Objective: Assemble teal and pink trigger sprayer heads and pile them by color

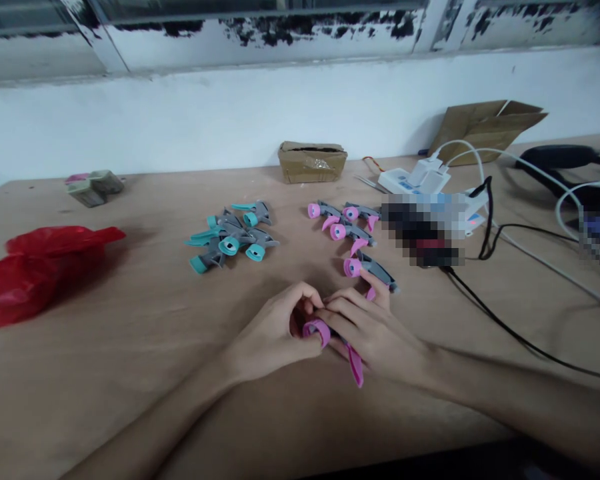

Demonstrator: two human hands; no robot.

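Observation:
Close to the table's front edge, both hands are around a grey trigger spray head with a pink collar [318, 331] and a pink trigger [355, 367]. My left hand [275, 330] is closed, thumb and fingers on the collar. My right hand [375, 333] wraps the grey body, most of which its fingers hide. Just beyond the right fingers lies another pink and grey spray head [375, 270], with a few more [353, 232] behind it. To the left is a pile of several teal and grey spray heads [230, 237].
A red plastic bag [45, 267] lies at left, near small greenish blocks [94, 189]. A cardboard box [313, 163] stands by the wall, and an open carton [485, 130] further right. A white power strip [405, 181], cables [520, 343] and a blurred-out patch occupy the right side.

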